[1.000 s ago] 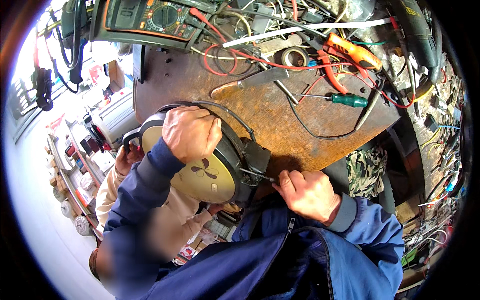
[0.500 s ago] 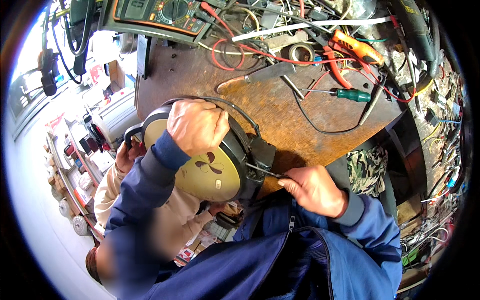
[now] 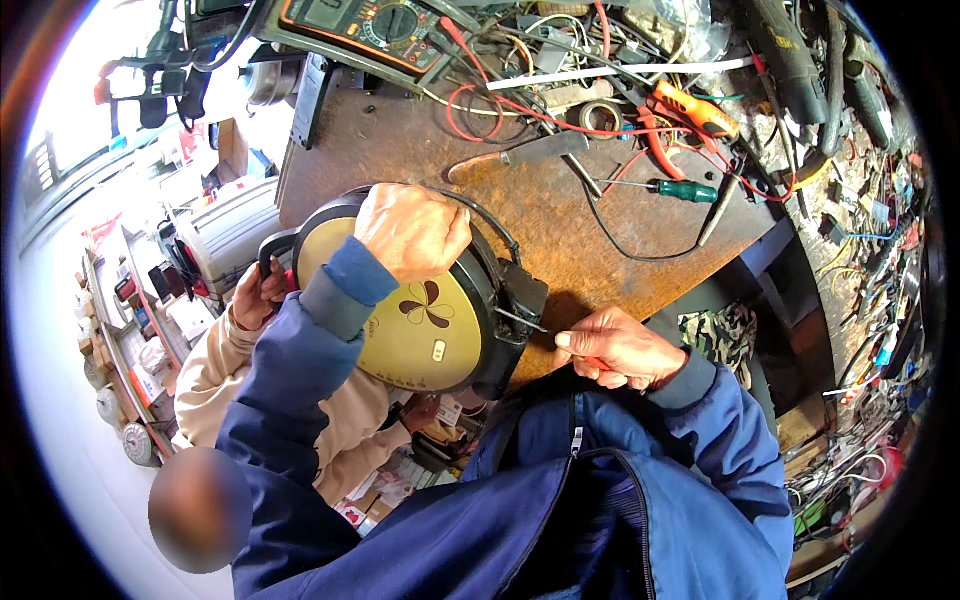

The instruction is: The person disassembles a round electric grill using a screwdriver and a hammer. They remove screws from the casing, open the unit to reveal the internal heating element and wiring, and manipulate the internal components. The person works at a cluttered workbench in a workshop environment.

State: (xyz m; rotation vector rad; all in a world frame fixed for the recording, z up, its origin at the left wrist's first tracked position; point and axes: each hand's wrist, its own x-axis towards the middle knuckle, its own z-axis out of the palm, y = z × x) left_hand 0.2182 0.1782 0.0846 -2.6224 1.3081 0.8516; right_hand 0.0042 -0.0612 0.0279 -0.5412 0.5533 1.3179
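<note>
A round gold-and-black electric griddle with a flower pattern on its lid stands tilted up at the workbench's near-left edge. My left hand is closed over its upper rim. In my closed right hand is a screwdriver; a bit of red handle shows under the fingers. Its thin shaft points left, the tip at the black hinge block on the griddle's side. Whether the tip sits in a screw I cannot tell. A dark power cord runs along the griddle's back.
The brown workbench carries a multimeter, a knife, a green-handled screwdriver, orange-red pliers and tangled wires. At left, another person's hand is by the griddle's black handle. Shelves with goods stand beyond.
My right hand has shifted its hold on the screwdriver, its fingers now turned so that red handle shows. My left hand keeps its hold on the rim. The whole view has shifted slightly.
</note>
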